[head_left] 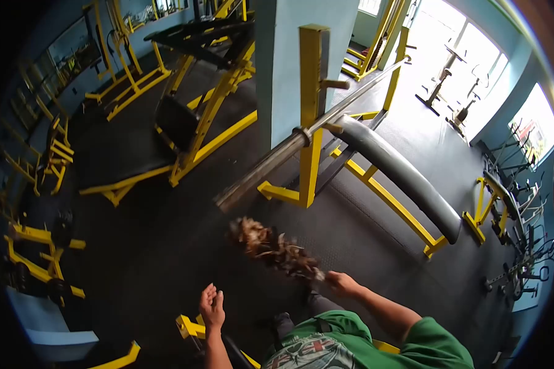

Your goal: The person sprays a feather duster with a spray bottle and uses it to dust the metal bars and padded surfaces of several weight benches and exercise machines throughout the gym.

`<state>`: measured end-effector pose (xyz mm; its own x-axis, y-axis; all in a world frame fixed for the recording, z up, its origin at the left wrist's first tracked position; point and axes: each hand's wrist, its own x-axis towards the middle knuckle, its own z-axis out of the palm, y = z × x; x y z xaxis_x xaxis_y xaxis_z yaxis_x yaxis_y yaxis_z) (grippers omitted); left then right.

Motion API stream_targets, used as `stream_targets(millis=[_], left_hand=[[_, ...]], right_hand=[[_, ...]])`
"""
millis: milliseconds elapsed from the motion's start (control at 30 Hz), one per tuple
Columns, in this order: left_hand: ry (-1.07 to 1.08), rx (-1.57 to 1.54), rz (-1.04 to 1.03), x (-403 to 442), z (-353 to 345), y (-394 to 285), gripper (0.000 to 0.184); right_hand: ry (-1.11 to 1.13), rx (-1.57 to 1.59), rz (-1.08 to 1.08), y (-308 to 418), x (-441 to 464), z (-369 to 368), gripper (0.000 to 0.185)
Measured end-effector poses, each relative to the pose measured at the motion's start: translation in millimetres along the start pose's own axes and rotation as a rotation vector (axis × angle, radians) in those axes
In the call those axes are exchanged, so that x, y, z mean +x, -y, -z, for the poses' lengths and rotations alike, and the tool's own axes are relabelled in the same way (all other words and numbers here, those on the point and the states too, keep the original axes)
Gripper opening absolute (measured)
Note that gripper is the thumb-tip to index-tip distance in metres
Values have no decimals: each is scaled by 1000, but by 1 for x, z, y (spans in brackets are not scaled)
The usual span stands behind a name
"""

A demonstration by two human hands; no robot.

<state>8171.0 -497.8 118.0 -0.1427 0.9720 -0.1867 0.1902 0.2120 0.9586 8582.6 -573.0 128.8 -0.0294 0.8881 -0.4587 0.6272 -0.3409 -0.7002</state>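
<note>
My right hand (341, 284) is closed round the handle end of a brown feather duster (280, 251). The duster's fluffy head points up and left, slightly blurred, just below the near end of a barbell (261, 160). That bar rests across the yellow uprights (309, 117) of a bench press rack, and the duster looks apart from it, though depth is hard to judge. My left hand (212, 306) is raised at the lower middle with nothing in it, its fingers stretched out and held close together. A yellow frame part (191, 327) lies just below it in view.
The rack's black padded bench (400, 175) extends to the right. A blue pillar (283, 67) stands behind the upright. At the left is a yellow leg machine (209, 117). Exercise bikes (440, 80) stand by the bright windows, and more equipment (511, 203) lines the right wall. Black matting (148, 246) covers the floor.
</note>
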Motion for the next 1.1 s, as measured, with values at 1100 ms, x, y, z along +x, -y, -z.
stream_targets(millis=[1100], left_hand=[[-204, 552, -999, 119, -240, -301, 48]], right_hand=[[-636, 303, 478, -51, 94, 157, 10]])
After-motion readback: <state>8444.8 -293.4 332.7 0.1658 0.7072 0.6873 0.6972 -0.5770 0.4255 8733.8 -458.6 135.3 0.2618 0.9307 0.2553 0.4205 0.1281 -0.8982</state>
